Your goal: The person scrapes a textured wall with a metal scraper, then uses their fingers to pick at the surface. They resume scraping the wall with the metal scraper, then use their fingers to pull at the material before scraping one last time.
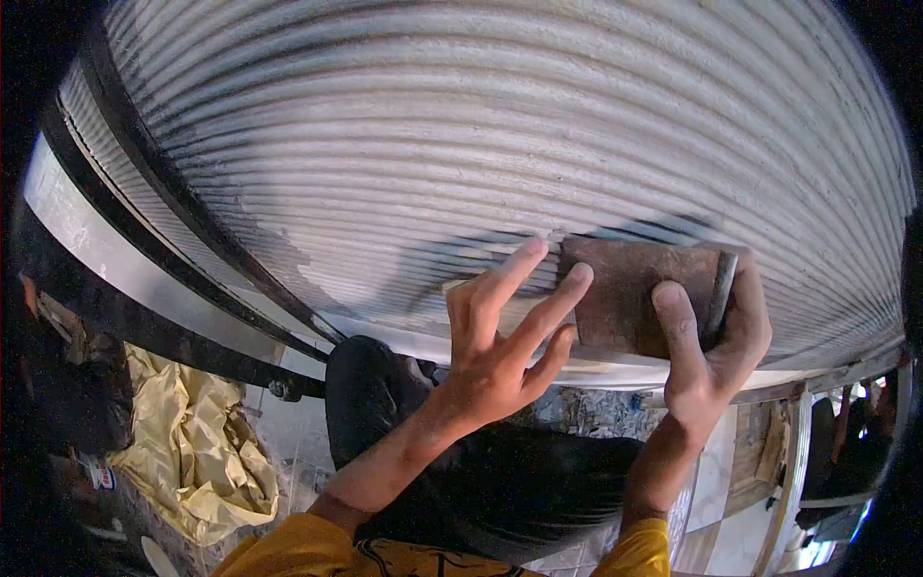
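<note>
My right hand (707, 346) grips a flat brown plate (620, 293) with a dark rounded strip along its right edge; the thumb lies on its face and the fingers are behind it. Beside the plate's left edge, my left hand (505, 346) has its fingers spread, two fingertips close to the plate. A small pale edge shows behind the left hand's fingers, too hidden to make out. Both hands are in front of a large whitish ribbed surface (433, 125), which has grey smears near the plate.
Dark curved bands (183, 202) run down the left side of the ribbed surface. Crumpled gold sheeting (197, 442) lies on the floor at lower left, near a small labelled container (100, 473). My dark-clothed legs are below, and a pale frame (790, 471) stands at lower right.
</note>
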### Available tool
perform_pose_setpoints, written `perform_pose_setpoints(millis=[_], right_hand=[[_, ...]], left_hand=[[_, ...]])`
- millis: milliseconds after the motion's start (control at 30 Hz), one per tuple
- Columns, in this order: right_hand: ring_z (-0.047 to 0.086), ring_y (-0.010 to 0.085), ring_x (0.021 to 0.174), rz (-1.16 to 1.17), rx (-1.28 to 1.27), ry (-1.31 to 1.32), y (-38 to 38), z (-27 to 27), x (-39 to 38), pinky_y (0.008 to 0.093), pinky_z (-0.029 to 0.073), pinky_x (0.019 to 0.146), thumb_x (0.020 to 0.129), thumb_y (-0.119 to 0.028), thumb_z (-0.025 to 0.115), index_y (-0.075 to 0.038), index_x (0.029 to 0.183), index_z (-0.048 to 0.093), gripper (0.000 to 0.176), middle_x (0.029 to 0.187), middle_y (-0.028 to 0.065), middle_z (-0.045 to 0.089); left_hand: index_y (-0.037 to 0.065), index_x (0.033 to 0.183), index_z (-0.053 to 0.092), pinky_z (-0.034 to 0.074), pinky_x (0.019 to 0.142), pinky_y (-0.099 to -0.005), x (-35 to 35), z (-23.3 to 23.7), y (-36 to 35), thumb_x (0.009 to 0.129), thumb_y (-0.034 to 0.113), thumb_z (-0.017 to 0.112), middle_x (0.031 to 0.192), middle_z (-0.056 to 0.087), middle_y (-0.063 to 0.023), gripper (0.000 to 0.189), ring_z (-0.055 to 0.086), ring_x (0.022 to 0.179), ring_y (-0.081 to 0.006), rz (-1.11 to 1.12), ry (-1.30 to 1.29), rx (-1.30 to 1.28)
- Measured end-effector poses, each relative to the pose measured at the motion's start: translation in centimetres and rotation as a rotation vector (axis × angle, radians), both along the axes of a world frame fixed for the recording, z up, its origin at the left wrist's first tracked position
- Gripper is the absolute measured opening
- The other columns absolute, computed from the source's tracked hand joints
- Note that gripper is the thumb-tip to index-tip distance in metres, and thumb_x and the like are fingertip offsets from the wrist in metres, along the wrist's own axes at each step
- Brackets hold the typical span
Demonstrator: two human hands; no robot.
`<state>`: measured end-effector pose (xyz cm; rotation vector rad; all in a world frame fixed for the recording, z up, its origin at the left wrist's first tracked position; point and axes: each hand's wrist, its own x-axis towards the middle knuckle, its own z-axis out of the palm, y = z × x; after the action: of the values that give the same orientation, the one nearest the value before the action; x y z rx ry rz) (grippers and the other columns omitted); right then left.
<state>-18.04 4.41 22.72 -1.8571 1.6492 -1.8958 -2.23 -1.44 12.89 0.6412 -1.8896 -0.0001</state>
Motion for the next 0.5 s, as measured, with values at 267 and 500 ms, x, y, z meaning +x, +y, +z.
perform_pose_setpoints(millis=[267,500], right_hand=[[0.054,0.0118,0.085,-0.174,0.035,-0.037,1.7,-0.1,2.1,0.0227,0.043,0.08,0.084,-0.001,0.069,0.007,0.111,0.057,0.031,0.093,0.0059,0.061],[0.057,0.0139,0.088,-0.174,0.202,-0.01,2.3,1.3,2.6,0.0247,0.045,0.084,0.082,0.003,0.07,0.011,0.122,0.055,0.044,0.1,0.0087,0.063]], left_hand=[[0.017,0.136,0.059,0.032,0.093,-0.0384,-0.3,0.1,-0.3,0.08,0.008,0.067,0.149,0.043,-0.0107,0.057,0.048,0.113,-0.0207,-0.058,0.082,0.027],[0.014,0.135,0.057,0.031,0.093,-0.0388,0.3,1.2,0.1,0.079,0.006,0.065,0.147,0.046,-0.0073,0.057,0.049,0.11,-0.0192,-0.085,0.037,0.058]])
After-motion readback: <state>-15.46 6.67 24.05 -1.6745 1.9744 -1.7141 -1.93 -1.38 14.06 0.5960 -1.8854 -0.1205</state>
